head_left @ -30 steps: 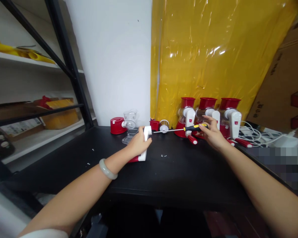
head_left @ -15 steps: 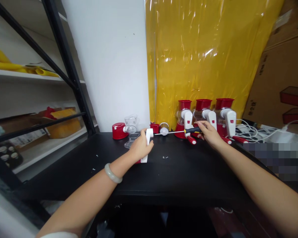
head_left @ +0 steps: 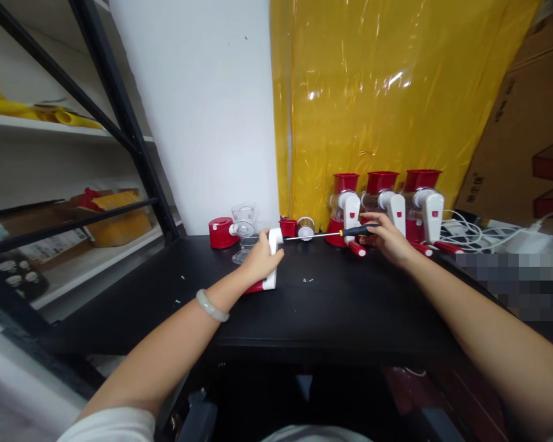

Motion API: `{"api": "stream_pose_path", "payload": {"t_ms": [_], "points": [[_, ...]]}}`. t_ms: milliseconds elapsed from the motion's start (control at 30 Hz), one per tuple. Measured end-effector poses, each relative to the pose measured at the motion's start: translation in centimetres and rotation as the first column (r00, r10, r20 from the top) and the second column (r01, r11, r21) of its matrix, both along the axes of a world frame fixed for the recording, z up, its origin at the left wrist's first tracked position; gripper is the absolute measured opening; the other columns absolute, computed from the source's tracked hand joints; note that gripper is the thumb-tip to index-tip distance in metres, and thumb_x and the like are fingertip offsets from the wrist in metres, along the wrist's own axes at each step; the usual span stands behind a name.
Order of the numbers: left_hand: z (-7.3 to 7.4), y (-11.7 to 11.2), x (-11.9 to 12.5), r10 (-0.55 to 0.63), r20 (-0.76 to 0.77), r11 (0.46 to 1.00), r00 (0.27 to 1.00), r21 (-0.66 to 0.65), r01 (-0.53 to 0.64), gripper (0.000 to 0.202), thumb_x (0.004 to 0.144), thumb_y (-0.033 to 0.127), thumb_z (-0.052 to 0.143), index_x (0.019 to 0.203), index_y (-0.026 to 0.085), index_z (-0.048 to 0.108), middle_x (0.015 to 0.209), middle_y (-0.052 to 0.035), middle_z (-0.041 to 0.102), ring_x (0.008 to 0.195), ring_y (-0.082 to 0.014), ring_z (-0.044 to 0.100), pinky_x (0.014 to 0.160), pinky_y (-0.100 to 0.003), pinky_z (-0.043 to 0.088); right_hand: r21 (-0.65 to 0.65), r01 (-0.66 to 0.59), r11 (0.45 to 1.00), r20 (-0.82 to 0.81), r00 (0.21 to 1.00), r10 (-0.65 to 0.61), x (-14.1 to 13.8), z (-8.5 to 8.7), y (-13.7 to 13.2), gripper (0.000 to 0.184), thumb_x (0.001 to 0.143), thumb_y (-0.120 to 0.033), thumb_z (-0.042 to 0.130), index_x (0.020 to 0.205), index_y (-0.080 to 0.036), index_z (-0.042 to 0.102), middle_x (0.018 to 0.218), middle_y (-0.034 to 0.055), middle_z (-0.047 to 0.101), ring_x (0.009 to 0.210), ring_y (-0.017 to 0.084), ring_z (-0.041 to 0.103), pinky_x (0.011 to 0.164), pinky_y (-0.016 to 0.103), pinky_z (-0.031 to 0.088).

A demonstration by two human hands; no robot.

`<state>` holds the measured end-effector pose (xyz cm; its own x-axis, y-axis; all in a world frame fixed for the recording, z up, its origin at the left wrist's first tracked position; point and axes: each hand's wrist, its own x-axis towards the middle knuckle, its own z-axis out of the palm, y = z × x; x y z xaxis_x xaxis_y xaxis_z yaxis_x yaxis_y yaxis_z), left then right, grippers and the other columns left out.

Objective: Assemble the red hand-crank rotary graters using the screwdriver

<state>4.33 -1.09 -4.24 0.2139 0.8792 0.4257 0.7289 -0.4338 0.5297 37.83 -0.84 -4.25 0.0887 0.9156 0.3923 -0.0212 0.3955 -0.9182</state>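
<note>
My left hand (head_left: 259,259) is wrapped round a white crank handle (head_left: 271,280) with a red grip, held above the black table. In my right hand (head_left: 391,240) is a screwdriver (head_left: 354,231) with a black and yellow handle, the fingers loosely around its end. The shaft lies almost level, its tip at the round white hub of the crank; the exact contact is too small to see. Behind my left hand are a red base (head_left: 221,233) and a clear plastic housing (head_left: 243,228). A metal grater drum (head_left: 306,228) and a red part (head_left: 288,228) stand behind the shaft.
Three red and white rotary graters (head_left: 345,205) stand at the back right, crank grips pointing forward. White cables (head_left: 470,236) lie beside them. Small white scraps (head_left: 308,280) dot the black table (head_left: 332,319). A shelf rack (head_left: 138,153) rises at left, a cardboard box (head_left: 511,141) at right.
The view has shifted slightly, so the table items sit a little higher. The fingers of my right hand have loosened and spread on the screwdriver handle. My left hand keeps its hold on the crank handle.
</note>
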Motion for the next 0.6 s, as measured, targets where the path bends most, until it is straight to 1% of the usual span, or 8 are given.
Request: {"api": "stream_pose_path", "payload": {"t_ms": [100, 200, 267, 433, 600], "points": [[0.0, 0.2, 0.0, -0.015, 0.028, 1.000, 1.000, 0.002, 0.015, 0.059, 0.083, 0.031, 0.055, 0.133, 0.010, 0.031, 0.120, -0.0197, 0.060, 0.112, -0.0309, 0.060, 0.098, -0.044, 0.045, -0.008, -0.039, 0.999, -0.077, 0.996, 0.039, -0.3, 0.3, -0.3, 0.030, 0.067, -0.029, 0.068, 0.096, -0.027, 0.059, 0.087, -0.0010, 0.056, 0.076, 0.015, 0.061, 0.062, 0.030, 0.056], [0.1, 0.0, 0.0, -0.010, 0.018, 1.000, 1.000, 0.009, 0.010, 0.059, 0.084, 0.032, 0.055, 0.133, 0.010, 0.030, 0.117, -0.0195, 0.061, 0.109, -0.0315, 0.062, 0.097, -0.045, 0.045, -0.027, -0.042, 0.999, -0.099, 0.994, 0.039, -0.4, 0.3, -0.3, 0.028, 0.070, -0.033, 0.070, 0.095, -0.026, 0.060, 0.091, -0.0003, 0.059, 0.073, 0.014, 0.062, 0.060, 0.029, 0.054], [0.2, -0.1, 0.1, -0.008, 0.011, 1.000, 1.000, 0.020, 0.008, 0.060, 0.084, 0.032, 0.054, 0.134, 0.010, 0.029, 0.117, -0.0194, 0.061, 0.108, -0.0315, 0.062, 0.096, -0.045, 0.045, -0.030, -0.034, 0.999, -0.072, 0.997, 0.031, -0.3, 0.2, -0.2, 0.029, 0.072, -0.038, 0.070, 0.096, -0.025, 0.060, 0.089, -0.0001, 0.060, 0.067, 0.013, 0.060, 0.057, 0.029, 0.053], [0.3, -0.3, 0.2, -0.018, 0.010, 0.999, 1.000, 0.032, 0.018, 0.060, 0.084, 0.031, 0.055, 0.133, 0.008, 0.030, 0.118, -0.0207, 0.060, 0.111, -0.0325, 0.061, 0.096, -0.045, 0.045, -0.007, -0.009, 1.000, 0.008, 1.000, 0.009, 0.0, -0.2, 0.2, 0.034, 0.075, -0.050, 0.069, 0.095, -0.023, 0.061, 0.072, -0.0008, 0.059, 0.054, 0.012, 0.055, 0.048, 0.027, 0.046], [0.5, -0.6, 0.3, -0.013, -0.009, 0.998, 1.000, 0.057, 0.014, 0.060, 0.084, 0.030, 0.053, 0.135, 0.010, 0.029, 0.114, -0.0196, 0.062, 0.104, -0.0325, 0.063, 0.092, -0.045, 0.047, 0.019, 0.021, 1.000, 0.074, 0.997, -0.022, 0.4, -0.5, 0.7, 0.038, 0.076, -0.057, 0.067, 0.092, -0.023, 0.062, 0.060, -0.0019, 0.057, 0.046, 0.012, 0.051, 0.043, 0.026, 0.042]]}}
